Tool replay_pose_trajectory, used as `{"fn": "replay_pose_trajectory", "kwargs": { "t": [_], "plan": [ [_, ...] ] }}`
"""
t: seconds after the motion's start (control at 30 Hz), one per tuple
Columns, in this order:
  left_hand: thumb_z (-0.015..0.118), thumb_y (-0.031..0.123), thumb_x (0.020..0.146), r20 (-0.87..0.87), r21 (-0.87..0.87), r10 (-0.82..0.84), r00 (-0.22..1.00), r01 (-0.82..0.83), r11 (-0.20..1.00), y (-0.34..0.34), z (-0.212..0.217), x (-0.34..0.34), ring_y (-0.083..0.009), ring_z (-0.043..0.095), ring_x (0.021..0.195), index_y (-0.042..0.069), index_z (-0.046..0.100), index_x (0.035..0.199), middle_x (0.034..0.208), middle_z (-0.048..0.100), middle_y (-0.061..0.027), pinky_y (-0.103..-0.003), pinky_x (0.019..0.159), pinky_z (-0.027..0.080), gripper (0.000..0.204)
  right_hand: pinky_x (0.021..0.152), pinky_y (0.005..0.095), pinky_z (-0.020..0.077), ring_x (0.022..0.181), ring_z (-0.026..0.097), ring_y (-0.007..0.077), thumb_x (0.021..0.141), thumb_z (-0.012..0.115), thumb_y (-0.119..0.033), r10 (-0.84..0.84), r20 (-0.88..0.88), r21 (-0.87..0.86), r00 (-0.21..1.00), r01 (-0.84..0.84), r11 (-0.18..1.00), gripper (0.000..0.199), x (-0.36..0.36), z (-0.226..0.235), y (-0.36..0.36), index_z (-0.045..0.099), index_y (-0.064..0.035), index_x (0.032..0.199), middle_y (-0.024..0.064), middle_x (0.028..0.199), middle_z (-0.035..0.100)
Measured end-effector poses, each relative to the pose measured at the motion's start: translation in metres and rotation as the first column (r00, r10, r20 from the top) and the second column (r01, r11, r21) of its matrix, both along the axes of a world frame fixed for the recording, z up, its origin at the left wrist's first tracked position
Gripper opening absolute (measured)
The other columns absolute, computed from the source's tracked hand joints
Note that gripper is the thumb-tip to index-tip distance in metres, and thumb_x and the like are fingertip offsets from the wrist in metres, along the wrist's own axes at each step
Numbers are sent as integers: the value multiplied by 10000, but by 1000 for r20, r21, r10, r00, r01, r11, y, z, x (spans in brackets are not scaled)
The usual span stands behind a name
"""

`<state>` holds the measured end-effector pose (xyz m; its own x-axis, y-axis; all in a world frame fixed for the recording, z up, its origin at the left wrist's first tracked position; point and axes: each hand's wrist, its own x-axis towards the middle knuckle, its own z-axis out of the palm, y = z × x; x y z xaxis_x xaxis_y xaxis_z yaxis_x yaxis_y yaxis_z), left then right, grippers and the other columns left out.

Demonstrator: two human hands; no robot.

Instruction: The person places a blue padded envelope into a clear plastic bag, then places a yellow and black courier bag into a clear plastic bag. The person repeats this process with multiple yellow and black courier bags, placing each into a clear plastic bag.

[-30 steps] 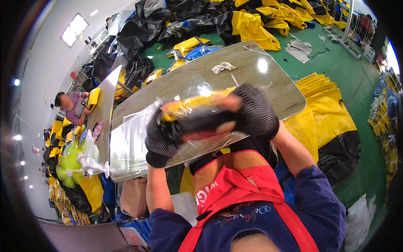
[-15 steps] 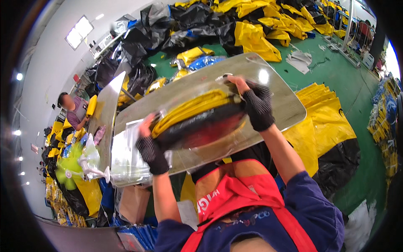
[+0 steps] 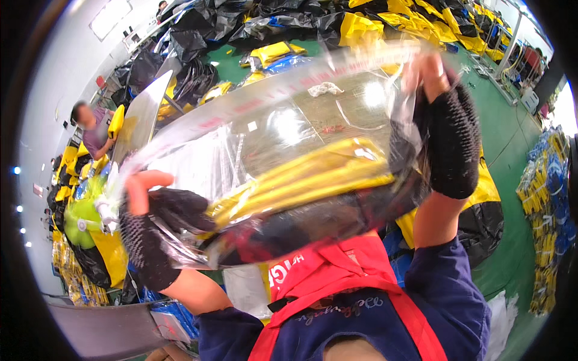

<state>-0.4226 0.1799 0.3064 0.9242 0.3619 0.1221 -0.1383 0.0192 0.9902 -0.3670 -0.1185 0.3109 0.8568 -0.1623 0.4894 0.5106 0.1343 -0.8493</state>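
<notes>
A clear plastic bag [image 3: 253, 114] is stretched between my hands, with its long upper edge pulled taut. Inside it lies a folded yellow-and-black sheet bundle [image 3: 301, 180], tilted up to the right. On the left, my left hand [image 3: 153, 222], in a black fingerless glove, is closed on the bag's left end. My right hand [image 3: 448, 120], gloved the same way, grips the upper right corner; its fingertips are blurred. Through the film shows the wooden-look tabletop [image 3: 295, 129], with flat clear bags [image 3: 198, 156] on its left part and a small white bunched item [image 3: 325, 89] farther back.
A co-worker [image 3: 93, 129] stands at the far left by a second table [image 3: 141, 120], holding a yellow bundle. A green fan [image 3: 84, 216] is left of my table. Black and yellow sheets [image 3: 289, 30] heap along the back. Stacked packed bundles [image 3: 545, 204] line the right.
My hands have spread apart and come nearer, raising the bagged bundle off the table. The bag's upper edge is now drawn taut above the bundle.
</notes>
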Motion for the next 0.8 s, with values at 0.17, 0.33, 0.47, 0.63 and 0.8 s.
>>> {"fn": "replay_pose_trajectory", "kwargs": {
  "t": [0.17,0.33,0.47,0.63,0.8],
  "plan": [
    [492,432,937,-215,-182,-470,856,438,880,5,-133,86,-245,650,718,-40,532,1191,952,660,-187,-334,675,534,537,569,318,425,596,509,138,958,506,-230,-310,10,-381,951,290,878,284,84,-174,-9,538,-9,783,92,609,501],
    [434,341,982,-209,-351,-405,890,318,881,23,-268,162,-249,645,936,-65,533,1177,1035,648,-169,-337,831,522,461,701,420,487,843,606,350,861,583,-218,-340,176,-746,924,350,567,168,135,-240,32,617,-57,899,137,920,642],
    [457,321,983,-152,-536,-498,854,353,767,24,-281,173,-170,618,831,-21,559,1138,957,633,-92,-290,759,504,389,711,416,491,893,593,301,794,566,-168,239,280,-927,930,197,319,149,144,-222,123,640,-86,894,104,911,616],
    [452,327,990,-204,-4,-506,838,516,857,34,-266,167,-116,588,792,-8,599,1073,904,630,-50,-264,699,490,375,693,416,499,790,629,310,794,582,-282,411,144,-989,900,119,84,207,174,-208,161,649,-87,818,129,785,633],
    [467,299,980,-181,-215,-545,818,508,834,32,-239,158,-186,640,915,-44,577,1126,1032,649,-126,-295,807,511,388,638,414,505,712,638,306,788,605,-370,133,-84,-912,987,-130,389,301,234,-199,107,644,-91,893,141,828,645]
  ]
}}
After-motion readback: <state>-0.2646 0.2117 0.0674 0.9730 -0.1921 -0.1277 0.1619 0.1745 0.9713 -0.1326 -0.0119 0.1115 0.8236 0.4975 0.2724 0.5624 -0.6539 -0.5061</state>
